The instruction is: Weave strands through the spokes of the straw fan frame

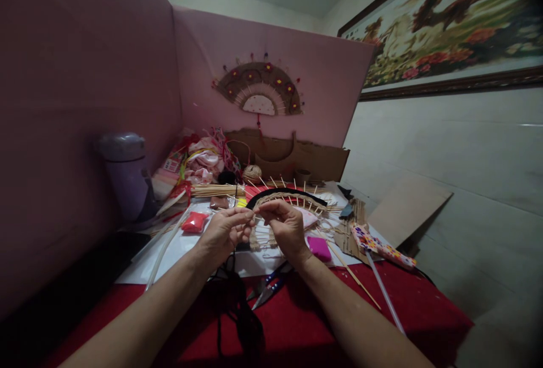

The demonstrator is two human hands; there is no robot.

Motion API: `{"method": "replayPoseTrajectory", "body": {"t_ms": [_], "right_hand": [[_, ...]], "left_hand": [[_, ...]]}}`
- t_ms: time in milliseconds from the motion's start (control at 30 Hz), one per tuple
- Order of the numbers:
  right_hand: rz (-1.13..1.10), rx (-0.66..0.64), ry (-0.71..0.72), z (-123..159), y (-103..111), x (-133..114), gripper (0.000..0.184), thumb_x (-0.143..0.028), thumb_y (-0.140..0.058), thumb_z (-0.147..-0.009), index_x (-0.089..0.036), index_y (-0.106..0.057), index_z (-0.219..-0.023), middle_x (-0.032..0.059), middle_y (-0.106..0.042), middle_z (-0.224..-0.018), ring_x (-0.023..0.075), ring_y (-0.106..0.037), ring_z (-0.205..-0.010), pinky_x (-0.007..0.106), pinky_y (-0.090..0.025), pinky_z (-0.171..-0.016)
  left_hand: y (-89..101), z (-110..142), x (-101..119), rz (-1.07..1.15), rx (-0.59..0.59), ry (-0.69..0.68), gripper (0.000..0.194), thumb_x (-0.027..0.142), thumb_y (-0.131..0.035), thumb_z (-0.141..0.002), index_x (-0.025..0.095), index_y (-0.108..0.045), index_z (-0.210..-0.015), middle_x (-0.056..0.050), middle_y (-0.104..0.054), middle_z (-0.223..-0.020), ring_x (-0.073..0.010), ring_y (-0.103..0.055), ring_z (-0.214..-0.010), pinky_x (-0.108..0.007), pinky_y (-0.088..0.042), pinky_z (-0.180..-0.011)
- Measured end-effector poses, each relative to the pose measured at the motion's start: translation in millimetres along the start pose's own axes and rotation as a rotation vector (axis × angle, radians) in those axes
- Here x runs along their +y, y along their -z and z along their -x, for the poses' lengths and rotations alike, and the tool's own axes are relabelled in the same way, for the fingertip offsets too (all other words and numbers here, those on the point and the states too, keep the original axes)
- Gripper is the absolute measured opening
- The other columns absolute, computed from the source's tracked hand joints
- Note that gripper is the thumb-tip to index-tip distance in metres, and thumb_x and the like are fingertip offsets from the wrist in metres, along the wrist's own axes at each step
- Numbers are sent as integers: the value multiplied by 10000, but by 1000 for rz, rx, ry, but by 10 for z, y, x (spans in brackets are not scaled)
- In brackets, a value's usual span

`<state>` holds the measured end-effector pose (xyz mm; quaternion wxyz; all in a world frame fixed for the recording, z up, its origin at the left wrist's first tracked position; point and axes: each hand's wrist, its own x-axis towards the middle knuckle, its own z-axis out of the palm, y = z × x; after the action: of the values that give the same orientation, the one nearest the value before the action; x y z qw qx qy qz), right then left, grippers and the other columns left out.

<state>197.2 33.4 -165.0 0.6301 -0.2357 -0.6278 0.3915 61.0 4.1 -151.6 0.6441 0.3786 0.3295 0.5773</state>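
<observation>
A half-made fan of thin wooden sticks lies before me, woven with a black yarn band and a natural twine band. My left hand is closed in a pinch at the fan's left end, with black yarn trailing below it over the table front. My right hand meets it there, thumb and fingers pressed together and touching the left fingertips. What the right fingers grip is too small to make out. Blue-handled scissors lie under the right wrist.
A red-covered table holds a red clay packet, a magenta packet, a glue gun with a glue stick, wooden sticks and a twine ball. A purple flask stands left; a finished fan hangs behind.
</observation>
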Motion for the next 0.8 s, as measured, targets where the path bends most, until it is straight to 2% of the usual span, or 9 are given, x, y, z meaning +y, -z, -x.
{"method": "replayPoseTrajectory", "body": {"t_ms": [200, 300, 500, 667, 800], "right_hand": [[134, -44, 78, 11, 31, 12, 84, -186, -602, -739, -222, -677, -754, 16, -654, -746, 156, -587, -729, 291, -450, -694], [157, -48, 100, 21, 34, 17, 89, -196, -597, -747, -226, -680, -762, 14, -648, -740, 153, -574, -713, 286, -447, -682], [119, -33, 35, 42, 6, 56, 82, -175, -601, -734, -223, -661, -763, 9, -640, -741, 143, -560, -685, 269, -444, -623], [54, -12, -5, 56, -43, 61, 50, -205, -624, -726, -216, -664, -754, 3, -640, -708, 130, -551, -620, 257, -446, -558], [-53, 22, -91, 39, -86, 39, 53, -217, -658, -690, -206, -667, -741, 0, -651, -675, 123, -551, -560, 257, -455, -522]], "left_hand": [[21, -14, -25, -38, -10, -39, 164, 156, -726, -619, 84, -612, -711, -37, -605, -572, -65, -509, -429, -156, -387, -383], [21, -16, -37, -53, -9, -43, 176, 176, -729, -620, 88, -599, -699, -23, -589, -559, -56, -492, -414, -152, -371, -370], [-32, 7, -53, -65, 27, -51, 209, 208, -732, -589, 107, -555, -636, 9, -545, -515, -42, -436, -367, -150, -306, -335], [-69, 3, -57, -105, 120, -122, 208, 232, -717, -567, 118, -548, -603, 25, -525, -487, -41, -395, -350, -161, -262, -325], [-66, -9, -88, -139, 164, -168, 214, 252, -714, -566, 132, -537, -585, 36, -518, -474, -44, -388, -344, -168, -261, -327]]}}
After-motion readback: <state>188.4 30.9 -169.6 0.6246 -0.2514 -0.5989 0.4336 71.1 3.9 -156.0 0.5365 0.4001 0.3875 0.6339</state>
